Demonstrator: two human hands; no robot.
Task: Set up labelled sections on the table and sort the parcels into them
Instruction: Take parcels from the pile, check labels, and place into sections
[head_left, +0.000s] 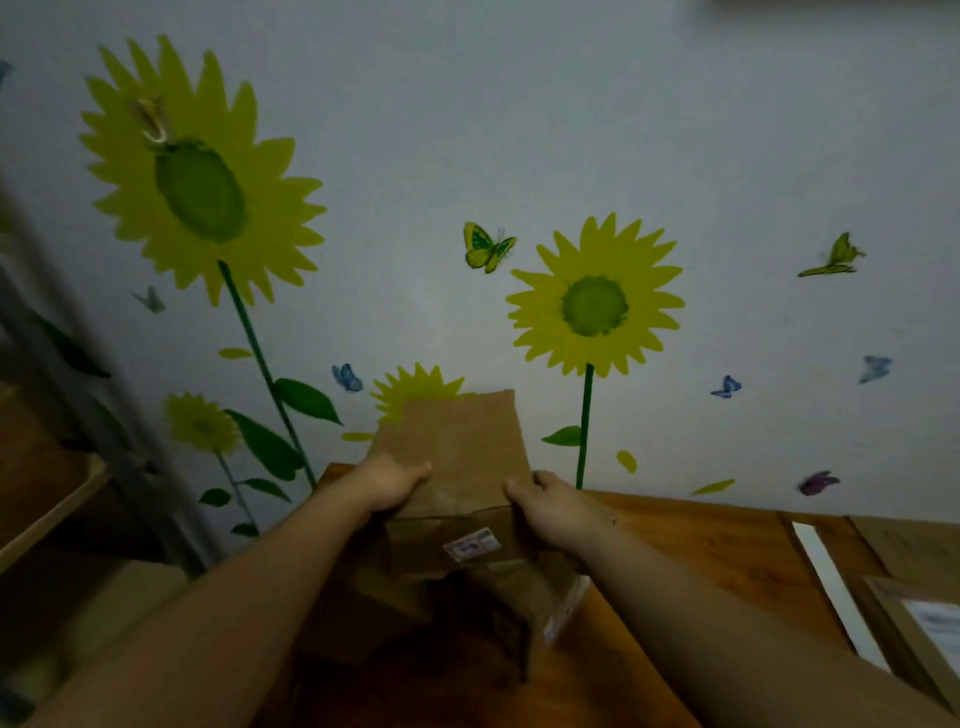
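A brown cardboard parcel (457, 452) stands upright near the far edge of the wooden table (727, 551), in front of the wall. My left hand (387, 486) grips its left side and my right hand (553, 506) grips its right side, thumbs on the near face. A second cardboard parcel (467, 545) with a small printed label sits right below and in front of it. More brown parcels (514, 608) lie lower down between my forearms, in shadow.
The wall behind carries sunflower and butterfly stickers. A flat cardboard piece (914, 545) and a parcel with a white label (930, 623) lie at the table's right end. A wooden shelf (52, 499) stands at the left.
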